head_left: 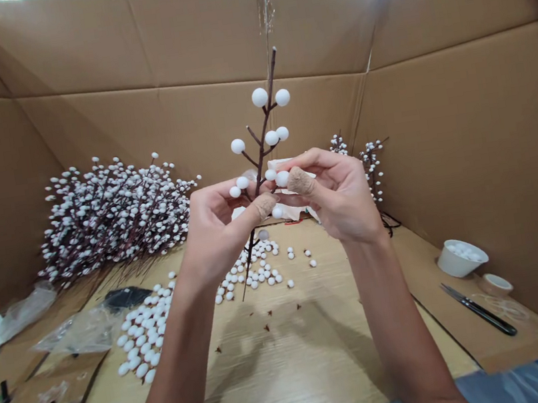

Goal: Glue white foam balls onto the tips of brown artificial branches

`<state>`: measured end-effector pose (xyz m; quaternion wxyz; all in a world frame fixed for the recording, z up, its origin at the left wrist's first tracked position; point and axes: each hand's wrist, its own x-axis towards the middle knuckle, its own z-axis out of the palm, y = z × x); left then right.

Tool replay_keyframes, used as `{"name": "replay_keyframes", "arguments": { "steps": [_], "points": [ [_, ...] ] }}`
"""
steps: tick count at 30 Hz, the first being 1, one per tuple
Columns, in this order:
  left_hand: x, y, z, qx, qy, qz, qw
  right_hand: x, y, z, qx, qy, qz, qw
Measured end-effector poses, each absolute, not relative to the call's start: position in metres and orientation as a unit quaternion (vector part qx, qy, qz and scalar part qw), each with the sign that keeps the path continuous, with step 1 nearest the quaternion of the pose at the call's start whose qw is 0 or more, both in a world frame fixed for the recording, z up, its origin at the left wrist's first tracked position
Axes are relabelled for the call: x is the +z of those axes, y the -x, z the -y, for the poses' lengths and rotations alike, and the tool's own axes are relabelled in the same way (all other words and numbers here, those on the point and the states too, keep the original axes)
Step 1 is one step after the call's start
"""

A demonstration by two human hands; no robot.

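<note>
My left hand [217, 226] pinches the stem of a thin brown twig [264, 121] that stands upright, with white foam balls on its side shoots. My right hand [336, 195] is closed just right of the stem, and a white ball [282, 178] sits between its taped thumb and forefinger, close to a shoot. Both thumbs wear tan tape. The twig's lower end hangs free above the wooden table [293, 359].
Loose white balls [140, 338] lie scattered on the table's left and centre. A heap of finished berry branches [109, 215] fills the back left, a few more [369, 166] stand back right. A white bowl [461, 257], tape roll [496, 284] and dark-handled knife [477, 308] lie right. Cardboard walls surround everything.
</note>
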<state>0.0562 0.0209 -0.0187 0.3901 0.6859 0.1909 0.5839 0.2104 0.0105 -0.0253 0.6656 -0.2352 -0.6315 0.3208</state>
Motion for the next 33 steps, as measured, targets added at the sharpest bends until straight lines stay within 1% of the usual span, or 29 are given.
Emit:
{"name": "replay_keyframes", "arguments": {
  "steps": [14,33],
  "points": [
    [-0.0176,-0.0568,-0.0229,0.592,-0.691,-0.192,0.369,-0.0295,-0.2063,-0.0156,0.305,0.225,0.626,0.681],
    [-0.0191,-0.0575,-0.0232,0.608,-0.673,-0.225,0.356,-0.0333,-0.2048,-0.0161,0.272,0.282,0.639,0.662]
  ]
}}
